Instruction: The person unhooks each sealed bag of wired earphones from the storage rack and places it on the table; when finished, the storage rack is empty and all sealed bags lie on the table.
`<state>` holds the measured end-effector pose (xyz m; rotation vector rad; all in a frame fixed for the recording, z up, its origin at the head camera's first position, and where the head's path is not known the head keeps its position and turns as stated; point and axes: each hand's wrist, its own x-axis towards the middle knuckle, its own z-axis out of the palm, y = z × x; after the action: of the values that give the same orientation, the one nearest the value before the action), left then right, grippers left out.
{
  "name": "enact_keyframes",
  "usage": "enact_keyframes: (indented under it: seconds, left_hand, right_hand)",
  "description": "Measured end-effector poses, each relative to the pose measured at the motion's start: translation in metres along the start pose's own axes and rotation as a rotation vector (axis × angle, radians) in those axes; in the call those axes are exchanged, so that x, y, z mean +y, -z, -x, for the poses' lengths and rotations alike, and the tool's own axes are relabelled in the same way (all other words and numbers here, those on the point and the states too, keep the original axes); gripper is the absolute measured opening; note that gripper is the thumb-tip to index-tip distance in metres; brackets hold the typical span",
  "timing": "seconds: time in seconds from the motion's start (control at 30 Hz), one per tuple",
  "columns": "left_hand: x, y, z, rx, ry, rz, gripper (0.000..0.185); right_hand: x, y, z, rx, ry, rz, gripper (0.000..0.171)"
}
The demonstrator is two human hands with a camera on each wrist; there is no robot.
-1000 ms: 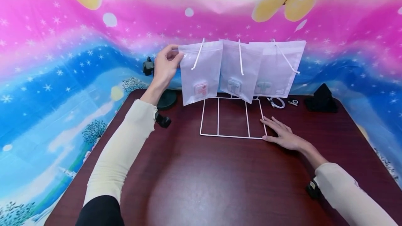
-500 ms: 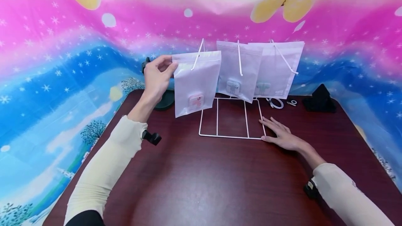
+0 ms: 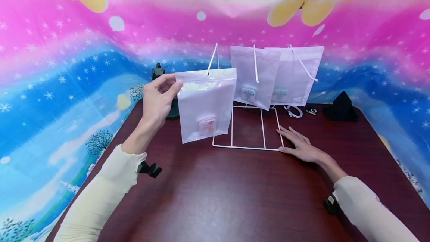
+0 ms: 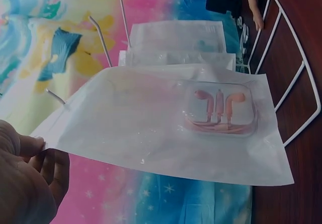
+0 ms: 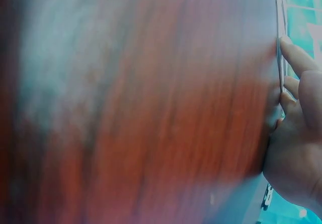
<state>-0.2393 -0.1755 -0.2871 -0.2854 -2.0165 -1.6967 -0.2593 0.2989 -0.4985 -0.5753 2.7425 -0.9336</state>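
Observation:
My left hand [image 3: 156, 98] pinches the top left corner of a white zip bag [image 3: 201, 102]. Inside the bag, low down, shows a clear case of pink earphones [image 4: 220, 108]. The tip of the left hook [image 3: 211, 59] meets the bag's top edge; in the left wrist view this hook tip [image 4: 56, 97] pokes out through the bag near the pinched corner. Two similar bags, a middle bag [image 3: 252, 70] and a right bag [image 3: 299, 74], hang from the white wire rack's other hooks. My right hand [image 3: 300, 148] rests with extended fingers at the front right corner of the rack's base [image 3: 242, 147].
Behind the rack's right side lie a coiled white cable [image 3: 293, 112] and a small metallic item [image 3: 311, 111]. A black folded stand [image 3: 342, 107] is at the back right. A dark stand [image 3: 158, 71] rises behind my left hand. A printed cloth backs the brown table [image 3: 215, 197].
My left hand has drawn the left bag forward and down along its hook, from well up the hook to its tip. The right hand and the other two bags stay put.

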Motion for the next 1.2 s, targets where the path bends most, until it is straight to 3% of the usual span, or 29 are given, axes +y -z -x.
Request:
enact_keyframes:
  seconds: [0.33,0.6,0.87,1.1,1.2]
  left_hand:
    - [0.013,0.007,0.016,0.016,-0.050,0.034,0.025]
    - [0.019,0.023,0.027,0.022,-0.035,0.103,0.020]
    - [0.009,0.049,0.041,0.065,0.100,0.137,0.019]
    - [-0.024,0.067,0.041,0.098,0.262,-0.105,0.033]
    - [-0.040,0.074,0.036,0.123,0.318,-0.164,0.038]
  right_hand:
    - [-0.003,0.000,0.006,-0.006,-0.008,-0.011,0.078]
    - [-0.001,-0.001,0.005,-0.005,-0.006,-0.013,0.079]
    - [-0.002,0.002,0.002,-0.001,0.001,-0.003,0.078]
    - [-0.005,0.002,0.003,0.006,0.001,-0.002,0.079]
    - [-0.006,0.001,0.002,0.015,0.005,-0.009,0.078]
